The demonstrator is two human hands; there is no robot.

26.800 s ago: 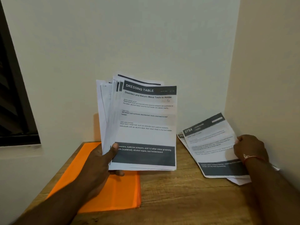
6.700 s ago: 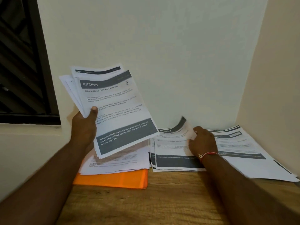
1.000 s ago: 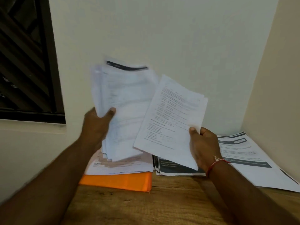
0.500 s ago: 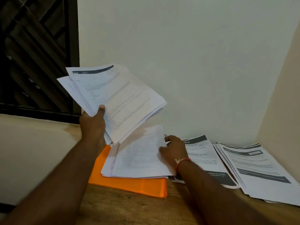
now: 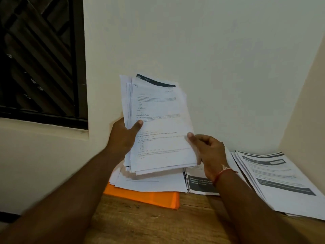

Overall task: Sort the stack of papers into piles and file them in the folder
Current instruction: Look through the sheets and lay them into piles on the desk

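Above the table (image 5: 158,224), left hand (image 5: 123,138) grips the unsorted stack (image 5: 158,120), right hand (image 5: 209,154) pinches its edge; 3 piles (image 5: 281,182) lie around 5 o'clock, folder (image 5: 146,197) apparently unfilled.

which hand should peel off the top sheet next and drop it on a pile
Right. The right hand pinches the top sheet at its free edge, beside the sorted piles; the left hand is busy gripping the stack.
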